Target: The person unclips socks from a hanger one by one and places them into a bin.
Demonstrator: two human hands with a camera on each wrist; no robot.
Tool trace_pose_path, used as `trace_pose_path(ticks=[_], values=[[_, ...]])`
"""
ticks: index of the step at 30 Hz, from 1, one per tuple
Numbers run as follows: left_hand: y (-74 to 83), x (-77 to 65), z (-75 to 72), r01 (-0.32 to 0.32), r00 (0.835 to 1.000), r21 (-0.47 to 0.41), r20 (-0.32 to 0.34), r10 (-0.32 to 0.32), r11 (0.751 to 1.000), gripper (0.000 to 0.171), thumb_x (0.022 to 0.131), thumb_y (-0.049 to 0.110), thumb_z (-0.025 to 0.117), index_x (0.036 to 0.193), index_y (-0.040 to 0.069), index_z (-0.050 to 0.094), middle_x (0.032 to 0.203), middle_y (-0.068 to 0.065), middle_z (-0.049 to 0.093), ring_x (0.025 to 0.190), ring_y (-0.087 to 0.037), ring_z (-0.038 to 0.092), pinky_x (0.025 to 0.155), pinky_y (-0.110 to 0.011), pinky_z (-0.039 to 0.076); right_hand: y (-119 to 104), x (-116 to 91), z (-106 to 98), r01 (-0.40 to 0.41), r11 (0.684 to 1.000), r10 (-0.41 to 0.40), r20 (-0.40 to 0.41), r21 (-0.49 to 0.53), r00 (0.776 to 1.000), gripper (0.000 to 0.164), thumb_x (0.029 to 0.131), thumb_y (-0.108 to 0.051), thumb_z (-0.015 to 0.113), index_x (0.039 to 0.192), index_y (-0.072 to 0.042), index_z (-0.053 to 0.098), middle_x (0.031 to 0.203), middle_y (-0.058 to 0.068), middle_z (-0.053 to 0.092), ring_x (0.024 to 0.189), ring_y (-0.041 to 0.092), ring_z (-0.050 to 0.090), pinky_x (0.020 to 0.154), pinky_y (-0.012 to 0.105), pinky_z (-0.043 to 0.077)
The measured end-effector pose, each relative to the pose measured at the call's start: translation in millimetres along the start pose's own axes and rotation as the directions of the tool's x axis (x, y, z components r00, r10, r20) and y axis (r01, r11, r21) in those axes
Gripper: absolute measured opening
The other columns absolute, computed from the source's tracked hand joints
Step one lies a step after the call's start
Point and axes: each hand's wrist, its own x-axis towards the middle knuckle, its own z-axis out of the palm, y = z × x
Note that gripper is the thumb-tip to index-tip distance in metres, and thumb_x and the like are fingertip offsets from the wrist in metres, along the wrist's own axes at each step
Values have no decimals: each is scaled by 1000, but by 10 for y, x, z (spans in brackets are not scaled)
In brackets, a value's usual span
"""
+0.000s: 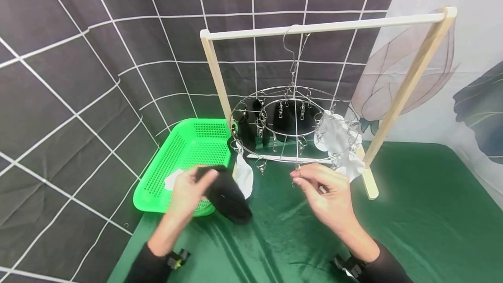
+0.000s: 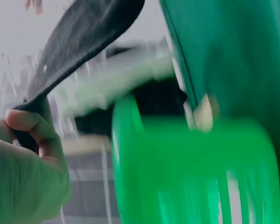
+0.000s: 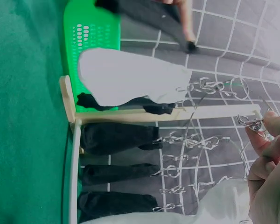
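Observation:
A black sock (image 1: 225,193) hangs from my left hand (image 1: 187,192), pinched between thumb and fingers beside the green basket (image 1: 147,193). In the left wrist view the same sock (image 2: 91,39) stretches up and away from the fingertips. My right hand (image 1: 329,192) pinches a metal clip (image 1: 297,170) at the near rim of the round wire drying hanger (image 1: 280,159). The right wrist view shows this clip (image 3: 253,123) between thumb and finger. A white sock (image 3: 126,77) and several black socks (image 3: 121,138) hang from other clips.
The hanger hooks over a white rail (image 1: 326,26) on a wooden stand (image 1: 408,86). More white socks (image 1: 339,141) hang at its right. A white piece of cloth (image 1: 173,179) lies in the basket. Green cloth (image 1: 424,213) covers the table.

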Motion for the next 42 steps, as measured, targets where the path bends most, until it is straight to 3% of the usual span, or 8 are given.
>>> trace_pose_path(ticks=[7,17,23,28,31,35,39,42], values=[[-268,435,-709,230,965,41,-140,-222,972,50,81,46,71,112,8,62,78,0,69,52,-8,54,48,-24,46,0,8,-16,22,999,-22,0,-33,1000,32,66,17,73,88,-6,74,82,14,69,53,4,42,43,17,30],[-585,569,-1041,356,933,258,-155,-326,898,57,87,49,62,120,3,59,83,0,65,64,-20,64,65,-30,51,-1,-2,-36,79,991,-76,37,-104,996,27,68,12,74,89,-5,73,85,12,70,54,4,47,46,15,36],[-582,615,-1103,294,946,432,-261,-194,853,54,90,54,55,120,10,64,109,-11,69,91,-24,65,73,-34,49,-30,19,-52,115,985,-109,54,-132,993,25,69,10,73,90,-3,73,86,13,69,56,5,49,46,13,37],[-420,592,-941,5,934,550,-301,192,835,41,90,49,58,114,16,67,106,-4,71,98,-21,66,81,-37,48,-32,20,-37,140,978,-129,79,-153,989,22,73,8,70,93,-2,72,88,13,70,58,6,51,47,13,37],[-142,530,-676,-296,849,585,-201,489,755,30,90,35,65,113,18,68,106,2,70,76,-17,66,63,-28,46,-24,13,-26,150,974,-136,90,-169,987,20,75,6,69,93,-2,72,89,12,70,60,7,52,48,13,38],[373,353,-173,-633,657,544,3,754,550,32,84,20,73,115,16,67,111,3,69,49,-6,45,45,-17,31,-21,7,-18,154,972,-138,100,-177,985,20,76,5,69,95,-2,72,90,12,69,60,7,52,48,13,38],[782,148,345,-846,460,375,155,874,379,36,82,16,74,116,8,66,115,-3,67,77,-10,62,75,-18,49,-48,18,-11,155,970,-134,118,-186,984,24,76,5,70,98,-4,72,91,11,69,57,4,49,48,12,37],[947,44,656,-911,363,293,240,900,289,33,86,17,70,116,5,65,117,-7,65,108,-22,60,96,-31,46,-89,36,4,158,968,-132,138,-197,982,27,75,4,71,100,-5,72,92,10,68,55,2,47,48,11,37]])
